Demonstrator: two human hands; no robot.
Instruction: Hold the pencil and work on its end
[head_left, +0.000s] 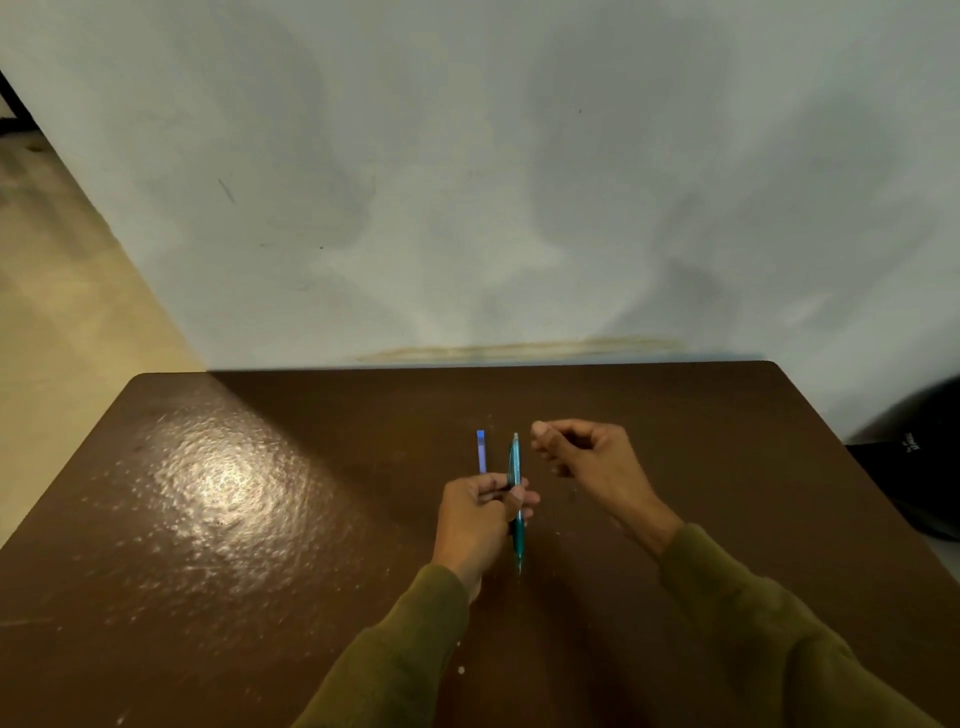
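A brown worktop is standing against a pale wall. The left hand is gripping a teal pen upright above the worktop. The right hand, just beside the pen, is curling its fingers; whether they pinch something, I cannot tell. A small blue stick is showing just left of the pen.

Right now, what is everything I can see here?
pen: one, teal, upright in the left hand's grip
small strip: one, blue, just left of the pen; cannot tell whether it is held
table: one, dark brown, glossy, under the hands
wall: one, pale grey, behind the table
dark object: one, black, right edge
sleeves: two, olive
left hand: grips the pen
right hand: fingers curled, thumb and fingertips together
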